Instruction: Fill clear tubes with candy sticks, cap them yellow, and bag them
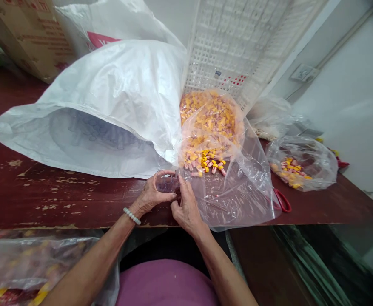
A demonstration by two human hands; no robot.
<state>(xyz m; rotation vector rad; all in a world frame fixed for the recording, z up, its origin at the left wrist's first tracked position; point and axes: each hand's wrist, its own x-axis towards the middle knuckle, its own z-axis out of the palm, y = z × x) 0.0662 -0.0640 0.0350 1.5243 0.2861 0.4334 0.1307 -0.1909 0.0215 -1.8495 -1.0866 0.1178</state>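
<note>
Worn red tabletop (61,195) — my left hand (152,196) and right hand (186,206) both pinch clear bag (237,191) mouth; film thin, slippery, light — grip edge only.

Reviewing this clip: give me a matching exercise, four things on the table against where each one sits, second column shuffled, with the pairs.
Things:
1. white woven sack
2. scissors
3. cardboard box
4. small clear bag

Places:
A. far left corner
B. right end of the table, apart from the hands
C. lying open-mouthed left of the big bag of pieces
D. red handle poking out under that bag's right edge

Pairs: 1-C, 2-D, 3-A, 4-B
</note>
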